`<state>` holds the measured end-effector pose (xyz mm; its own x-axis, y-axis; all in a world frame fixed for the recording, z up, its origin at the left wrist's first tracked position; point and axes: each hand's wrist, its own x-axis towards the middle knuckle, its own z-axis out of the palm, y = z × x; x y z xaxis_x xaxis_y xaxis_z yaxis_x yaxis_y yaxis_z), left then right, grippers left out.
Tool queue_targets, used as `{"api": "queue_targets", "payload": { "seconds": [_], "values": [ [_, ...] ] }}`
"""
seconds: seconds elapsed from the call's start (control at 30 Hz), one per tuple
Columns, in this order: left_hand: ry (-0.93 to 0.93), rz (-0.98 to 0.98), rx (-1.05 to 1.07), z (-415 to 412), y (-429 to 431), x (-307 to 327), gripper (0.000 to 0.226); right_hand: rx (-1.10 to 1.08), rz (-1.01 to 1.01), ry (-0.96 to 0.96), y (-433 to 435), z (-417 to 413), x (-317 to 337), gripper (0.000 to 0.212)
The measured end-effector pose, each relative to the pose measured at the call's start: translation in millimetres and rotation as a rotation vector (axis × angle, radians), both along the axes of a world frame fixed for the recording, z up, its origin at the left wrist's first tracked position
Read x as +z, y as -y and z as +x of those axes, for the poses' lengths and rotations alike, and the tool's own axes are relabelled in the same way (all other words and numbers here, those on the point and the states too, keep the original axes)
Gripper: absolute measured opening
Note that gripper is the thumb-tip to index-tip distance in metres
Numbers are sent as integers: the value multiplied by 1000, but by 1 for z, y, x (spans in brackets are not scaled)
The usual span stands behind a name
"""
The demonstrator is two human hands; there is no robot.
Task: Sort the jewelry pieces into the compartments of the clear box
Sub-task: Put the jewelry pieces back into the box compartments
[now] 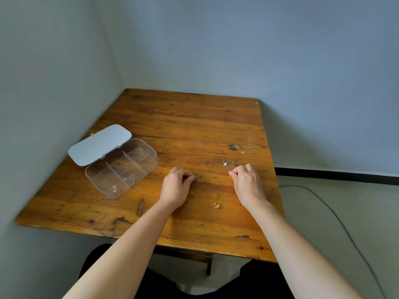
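Both hands are on the desk (183, 117). Left hand (175, 188) pinches a small silver chain (198, 176), which lies on the wood at its fingertips. Right hand (248, 182) pinches a silver necklace (228, 165) with a pale pendant. A gold chain (216, 200) lies between the wrists. The clear box (122, 168) sits well left with its lid (99, 144) open; small pieces sit in its near compartments.

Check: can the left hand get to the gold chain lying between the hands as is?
Probably yes. The gold chain lies loose on bare table just right of the left hand, nothing between them. But its fingers already pinch a silver chain, which would need dropping off first.
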<state>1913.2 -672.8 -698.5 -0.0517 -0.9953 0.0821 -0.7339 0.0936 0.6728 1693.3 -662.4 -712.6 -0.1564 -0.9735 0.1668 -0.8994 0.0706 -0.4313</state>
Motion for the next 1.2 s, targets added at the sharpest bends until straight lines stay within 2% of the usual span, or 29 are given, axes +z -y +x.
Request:
{"api": "queue_targets", "payload": {
  "seconds": [0.1, 0.3, 0.43, 0.57, 0.77, 0.93, 1.2],
  "values": [
    [-104, 46, -25, 11, -2, 5, 7, 21, 50, 63, 0, -5, 6, 30],
    [-313, 119, 2, 37, -12, 15, 6, -51, 69, 434, 5, 2, 30, 24],
    [-459, 52, 62, 57, -18, 35, 8, -24, -43, 752, 16, 27, 61, 15],
    [-580, -71, 130, 81, -17, 66, 7, 64, -103, 876, 30, 56, 97, 20],
    [-573, -198, 260, 134, -11, 95, 7, 134, -136, 1136, 49, 110, 144, 18],
    [-538, -194, 357, 168, -6, 99, 7, 204, -138, 1254, 62, 156, 177, 20],
    [-519, -177, 400, 188, 2, 98, 12, 299, -129, 1233, 78, 206, 198, 22]
  ]
}}
